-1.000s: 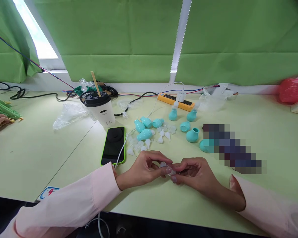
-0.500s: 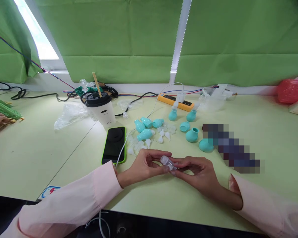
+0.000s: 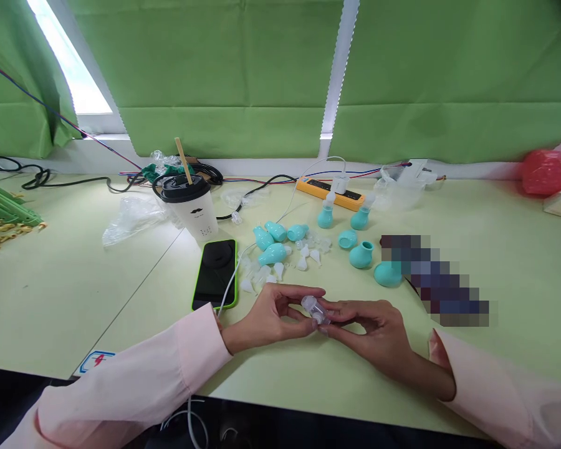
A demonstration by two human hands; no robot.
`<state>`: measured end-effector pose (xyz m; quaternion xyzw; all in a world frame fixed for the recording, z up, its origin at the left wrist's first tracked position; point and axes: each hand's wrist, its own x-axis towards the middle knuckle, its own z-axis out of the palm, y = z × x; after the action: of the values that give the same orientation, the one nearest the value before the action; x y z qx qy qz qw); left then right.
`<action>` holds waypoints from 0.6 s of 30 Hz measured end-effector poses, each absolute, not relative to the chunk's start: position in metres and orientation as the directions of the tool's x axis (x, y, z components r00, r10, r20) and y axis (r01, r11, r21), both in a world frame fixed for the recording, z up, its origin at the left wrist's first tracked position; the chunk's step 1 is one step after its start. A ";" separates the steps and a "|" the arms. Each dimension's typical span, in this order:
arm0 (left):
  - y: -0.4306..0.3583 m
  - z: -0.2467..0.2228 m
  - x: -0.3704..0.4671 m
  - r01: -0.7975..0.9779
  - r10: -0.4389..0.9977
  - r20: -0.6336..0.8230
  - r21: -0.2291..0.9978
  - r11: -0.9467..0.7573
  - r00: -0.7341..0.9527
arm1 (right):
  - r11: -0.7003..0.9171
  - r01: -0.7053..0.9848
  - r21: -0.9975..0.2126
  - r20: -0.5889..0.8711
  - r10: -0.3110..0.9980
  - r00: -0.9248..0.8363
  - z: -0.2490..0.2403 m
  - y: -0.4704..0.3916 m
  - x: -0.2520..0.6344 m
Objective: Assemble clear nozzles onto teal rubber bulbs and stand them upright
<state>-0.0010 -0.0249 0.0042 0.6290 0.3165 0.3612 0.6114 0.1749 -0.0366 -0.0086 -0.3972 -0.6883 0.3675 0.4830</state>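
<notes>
A small clear plastic tube-like piece (image 3: 313, 308) is pinched between my two hands above the front of the table. My left hand (image 3: 275, 313) grips its left side with thumb and fingers. From the right, the fingertips of my right hand (image 3: 376, 327) close on its other end. Beyond them lie several turquoise rubber bulbs (image 3: 272, 254), some on their sides. Small white translucent tips (image 3: 302, 263) and clear pieces are scattered beside these bulbs. An open-necked turquoise bulb (image 3: 361, 254) sits farther right. Toward the back, a turquoise bulb with a clear top fitted (image 3: 325, 215) stands upright.
Left of the parts are a phone in a green case (image 3: 215, 274), with a white cable across it, and a lidded paper cup (image 3: 194, 212) with a straw. An orange power strip (image 3: 330, 192) lies behind. A pixelated dark object (image 3: 437, 284) is at right, green stems (image 3: 9, 206) far left.
My right hand has shifted slightly left and down, and the clear piece has turned a little. A person's hand at the far left edge has gone out of view.
</notes>
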 end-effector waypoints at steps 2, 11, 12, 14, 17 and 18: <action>-0.025 0.004 -0.001 -0.027 0.841 0.069 0.998 -0.065 0.536 | 0.456 0.213 -0.864 0.412 0.884 -0.223 -0.008 -0.036 0.175; -0.026 0.002 0.000 -0.039 0.851 0.094 0.996 -0.086 0.517 | 0.664 0.367 -0.652 0.616 0.746 -0.254 -0.002 -0.040 0.174; -0.027 0.002 0.000 -0.034 0.855 0.099 0.995 -0.095 0.509 | 0.670 0.380 -0.638 0.623 0.739 -0.256 -0.002 -0.041 0.174; -0.027 0.002 0.001 -0.011 0.870 0.098 0.994 -0.106 0.483 | 0.669 0.397 -0.628 0.627 0.738 -0.250 -0.002 -0.041 0.173; -0.027 0.002 0.001 0.009 0.883 0.080 0.995 -0.095 0.463 | 0.657 0.388 -0.646 0.625 0.747 -0.225 -0.001 -0.041 0.172; -0.027 0.002 0.001 -0.002 0.880 0.075 0.997 -0.083 0.469 | 0.653 0.383 -0.654 0.625 0.751 -0.214 -0.001 -0.041 0.171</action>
<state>0.0007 -0.0268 0.0018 0.6304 0.3482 0.3799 0.5806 0.1714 -0.0408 -0.0008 -0.3743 -0.7572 0.1829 0.5031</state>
